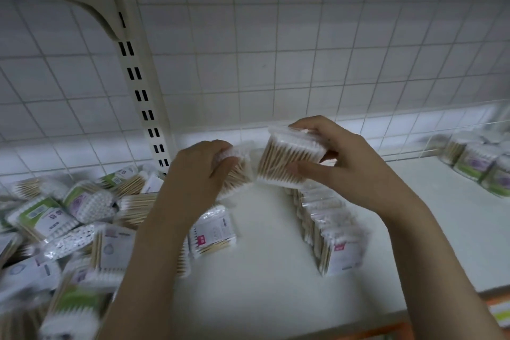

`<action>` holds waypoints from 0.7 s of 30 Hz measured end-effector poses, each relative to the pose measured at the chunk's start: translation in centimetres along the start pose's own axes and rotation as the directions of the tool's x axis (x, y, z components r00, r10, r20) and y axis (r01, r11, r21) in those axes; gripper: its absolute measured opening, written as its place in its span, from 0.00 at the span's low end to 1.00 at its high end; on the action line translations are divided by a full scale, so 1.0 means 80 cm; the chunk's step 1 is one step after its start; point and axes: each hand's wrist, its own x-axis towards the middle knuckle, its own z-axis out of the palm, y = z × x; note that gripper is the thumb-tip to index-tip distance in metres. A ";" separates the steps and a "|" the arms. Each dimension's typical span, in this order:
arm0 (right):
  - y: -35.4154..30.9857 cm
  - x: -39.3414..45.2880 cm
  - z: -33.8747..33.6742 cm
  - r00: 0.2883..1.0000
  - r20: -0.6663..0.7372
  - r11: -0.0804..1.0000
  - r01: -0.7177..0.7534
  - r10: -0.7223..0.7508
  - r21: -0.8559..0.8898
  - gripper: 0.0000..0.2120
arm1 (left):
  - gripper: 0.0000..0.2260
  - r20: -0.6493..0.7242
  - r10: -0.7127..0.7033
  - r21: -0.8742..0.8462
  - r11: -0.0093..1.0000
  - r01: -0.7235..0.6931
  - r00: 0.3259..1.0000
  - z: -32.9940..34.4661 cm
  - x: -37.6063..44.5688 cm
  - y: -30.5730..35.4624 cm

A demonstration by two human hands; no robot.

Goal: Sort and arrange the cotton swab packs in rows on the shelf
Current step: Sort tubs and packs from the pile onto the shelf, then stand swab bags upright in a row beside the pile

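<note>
- Standing row of packs point(328, 232) on the white shelf point(262, 270): one neat line, running front to back, part of the job done.
- Right hand point(353, 165) curled round a clear pack point(289, 160), held just above the back end of that row; probably next in line.
- Left hand point(201, 171) gripping another pack point(237, 171), just left of the row's back end.
- One loose pack point(214, 232) lying flat, left of the row.
- Jumbled heap point(63, 229) farther left of the row: most of the sorting left.
- Second small group point(480, 163) well to the right of the row, near the back.
</note>
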 end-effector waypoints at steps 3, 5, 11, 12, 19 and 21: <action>-0.001 -0.034 -0.011 1.000 0.010 1.000 -0.017 0.016 0.025 0.17 | 0.11 -0.030 0.019 -0.045 0.999 -0.020 0.999 0.007 -0.015 0.020; 0.001 -0.056 -0.020 0.998 0.047 0.999 -0.037 0.036 0.033 0.16 | 0.12 -0.039 0.004 -0.103 0.995 -0.008 0.999 0.012 -0.021 0.029; 0.010 -0.100 -0.045 0.987 0.125 0.991 -0.092 0.104 -0.099 0.15 | 0.13 -0.006 0.001 -0.159 0.987 -0.002 1.000 0.033 -0.039 0.044; 0.012 -0.106 -0.048 0.984 0.135 0.989 -0.102 0.116 -0.105 0.16 | 0.13 0.005 0.007 -0.169 0.986 -0.007 1.000 0.038 -0.042 0.047; 0.042 -0.126 -0.037 0.962 0.177 0.960 -0.167 0.208 -0.224 0.15 | 0.14 0.059 -0.013 -0.177 0.984 0.024 0.998 0.062 -0.058 0.059; 0.052 -0.129 -0.033 0.964 0.152 0.943 -0.169 0.219 -0.287 0.15 | 0.15 0.067 -0.041 -0.189 0.980 0.053 0.997 0.066 -0.062 0.061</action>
